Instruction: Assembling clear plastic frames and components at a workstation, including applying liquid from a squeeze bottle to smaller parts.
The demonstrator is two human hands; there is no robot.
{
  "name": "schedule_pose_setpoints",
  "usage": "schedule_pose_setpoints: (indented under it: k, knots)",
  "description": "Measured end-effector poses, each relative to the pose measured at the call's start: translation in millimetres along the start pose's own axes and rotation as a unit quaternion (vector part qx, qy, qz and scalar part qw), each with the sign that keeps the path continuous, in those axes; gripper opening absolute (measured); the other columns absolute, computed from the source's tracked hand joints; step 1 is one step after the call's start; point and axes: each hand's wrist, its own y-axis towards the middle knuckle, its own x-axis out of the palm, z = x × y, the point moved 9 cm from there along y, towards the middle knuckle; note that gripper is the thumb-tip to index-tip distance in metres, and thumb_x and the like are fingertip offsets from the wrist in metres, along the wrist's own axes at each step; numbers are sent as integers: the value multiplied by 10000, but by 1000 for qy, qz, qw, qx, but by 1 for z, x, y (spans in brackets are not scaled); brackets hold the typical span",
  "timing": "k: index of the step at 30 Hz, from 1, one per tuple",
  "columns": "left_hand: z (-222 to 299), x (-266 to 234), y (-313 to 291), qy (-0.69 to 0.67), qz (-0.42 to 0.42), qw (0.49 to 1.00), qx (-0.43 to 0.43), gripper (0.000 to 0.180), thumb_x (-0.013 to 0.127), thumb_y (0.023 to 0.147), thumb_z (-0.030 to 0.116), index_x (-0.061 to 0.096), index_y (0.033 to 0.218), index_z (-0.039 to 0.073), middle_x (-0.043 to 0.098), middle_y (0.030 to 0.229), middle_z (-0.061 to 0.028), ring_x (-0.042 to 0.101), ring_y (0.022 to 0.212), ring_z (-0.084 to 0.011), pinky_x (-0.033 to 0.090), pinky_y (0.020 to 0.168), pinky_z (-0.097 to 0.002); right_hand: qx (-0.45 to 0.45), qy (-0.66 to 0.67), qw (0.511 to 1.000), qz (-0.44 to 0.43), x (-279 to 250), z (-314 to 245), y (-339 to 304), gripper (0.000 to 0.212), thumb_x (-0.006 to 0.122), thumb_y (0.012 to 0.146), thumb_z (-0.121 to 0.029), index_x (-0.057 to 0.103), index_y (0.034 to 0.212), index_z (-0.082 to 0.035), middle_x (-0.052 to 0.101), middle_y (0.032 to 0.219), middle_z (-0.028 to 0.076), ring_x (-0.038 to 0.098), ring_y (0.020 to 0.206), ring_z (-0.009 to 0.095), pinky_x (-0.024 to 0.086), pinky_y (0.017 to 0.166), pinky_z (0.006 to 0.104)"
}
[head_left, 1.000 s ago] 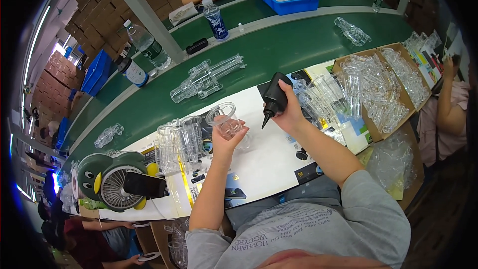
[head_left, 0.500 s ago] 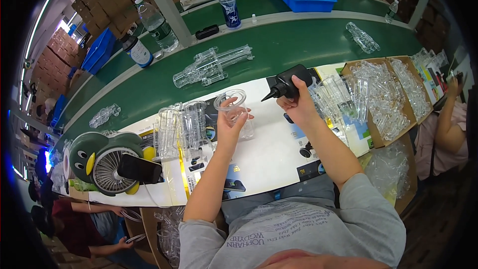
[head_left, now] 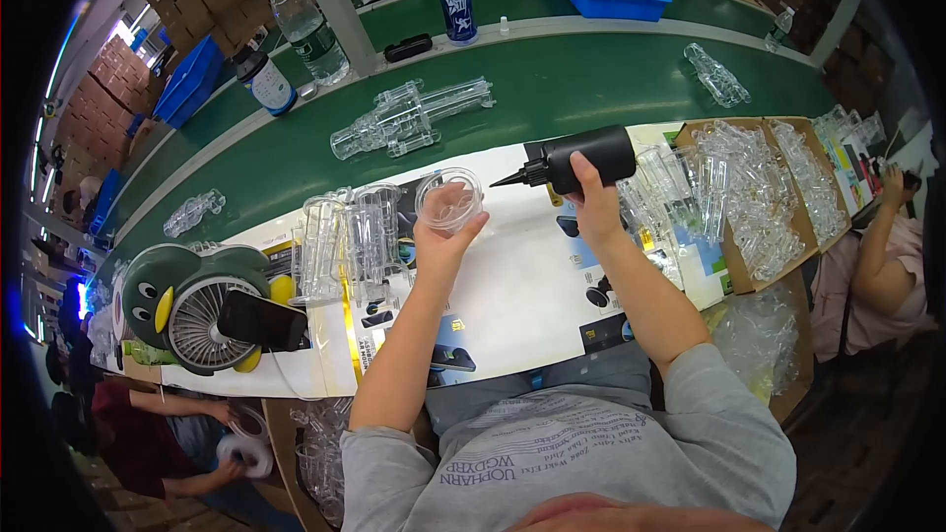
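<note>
My left hand [head_left: 443,241] is closed round a clear plastic cup [head_left: 449,199], its round rim tipped up toward me. In my right hand [head_left: 594,202] lies a black squeeze bottle [head_left: 591,160], held nearly level. Its thin pointed nozzle [head_left: 509,178] aims left at the cup's rim, with a small gap between them. Both hands are above a white printed sheet [head_left: 512,305]. Close by my left hand stand several clear plastic tubular parts [head_left: 345,241]. More clear parts [head_left: 655,187] lie beyond my right hand.
A green penguin-shaped fan [head_left: 187,305] with a phone [head_left: 261,320] leaning on it stands at left. At right, cardboard boxes [head_left: 764,281] hold clear parts. A clear assembly [head_left: 409,120] lies on the green belt [head_left: 572,79]. Bottles [head_left: 456,0] and a blue tray [head_left: 621,6] stand farther back. Co-workers sit either side.
My left hand has turned the cup so its opening tilts more toward me. The black bottle has swung from slanting down to nearly level, its nozzle now closer to the cup.
</note>
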Motion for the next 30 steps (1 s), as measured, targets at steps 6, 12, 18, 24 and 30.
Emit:
schedule_pose_setpoints:
  k: [6,12,18,24,30]
  knots:
    - [-2,-7,4,24,8,1000,9,450,672,737,64,456,1131,33,554,1081,-112,536,1042,-212,403,894,-309,-95,-67,992,39,-1,-18,-14,280,604,807,-227,499,1019,-76,532,937,6,518,821,83,424,712,230]
    - [6,-7,0,-3,46,999,27,499,676,734,49,430,1167,23,551,1094,-111,532,1042,-199,404,896,-294,-137,-37,989,30,5,-19,-23,286,619,785,-158,502,1028,-61,552,954,31,544,870,110,436,790,257]
    - [21,-9,-4,124,60,985,109,540,709,688,34,443,1158,24,539,1080,-72,518,1015,-161,398,886,-274,-125,-28,991,24,6,-16,-28,286,610,776,-136,509,1031,-55,558,966,41,550,874,124,441,796,263]
    - [32,-4,-6,144,59,980,127,508,700,693,28,453,1137,33,541,1079,-67,519,1009,-154,392,890,-274,-119,-48,992,18,10,-18,-28,304,610,767,-143,508,1039,-53,557,965,36,545,875,118,439,793,258]
    - [35,-8,-6,158,77,974,142,486,701,699,34,455,1118,32,553,1061,-72,530,1000,-159,396,886,-279,-113,-61,992,1,15,-20,-29,306,609,758,-129,503,1035,-51,550,960,34,530,881,111,424,802,253]
